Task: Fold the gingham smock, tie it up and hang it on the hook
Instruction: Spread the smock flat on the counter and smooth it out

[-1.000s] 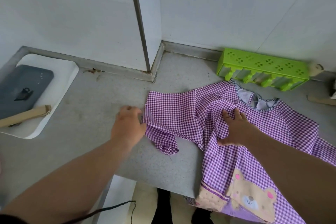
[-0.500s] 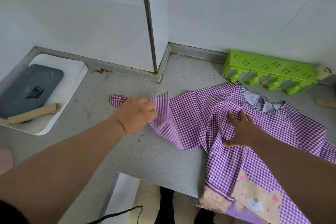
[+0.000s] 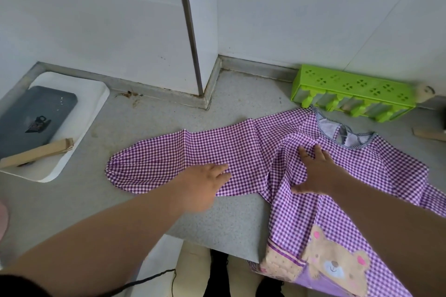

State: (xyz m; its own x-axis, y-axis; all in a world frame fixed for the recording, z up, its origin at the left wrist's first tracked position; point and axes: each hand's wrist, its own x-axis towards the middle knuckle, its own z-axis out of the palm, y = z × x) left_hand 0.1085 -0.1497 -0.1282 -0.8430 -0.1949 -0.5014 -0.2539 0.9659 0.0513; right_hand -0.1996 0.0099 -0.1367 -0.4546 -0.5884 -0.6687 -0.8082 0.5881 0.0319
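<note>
Grey counter [image 3: 72, 200] holds gingham smock [image 3: 217, 152]; no legible writing.

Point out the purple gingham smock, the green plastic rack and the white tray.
purple gingham smock [image 3: 207, 149], head view, on the spread sleeve
green plastic rack [image 3: 347, 85], head view, on its perforated top
white tray [image 3: 84, 108], head view, on its bare right side

Soft, even daylight fills the view, with faint shadows and no glare. Wide-angle distortion bends the edges. The near forearms look slightly blurred.
</note>
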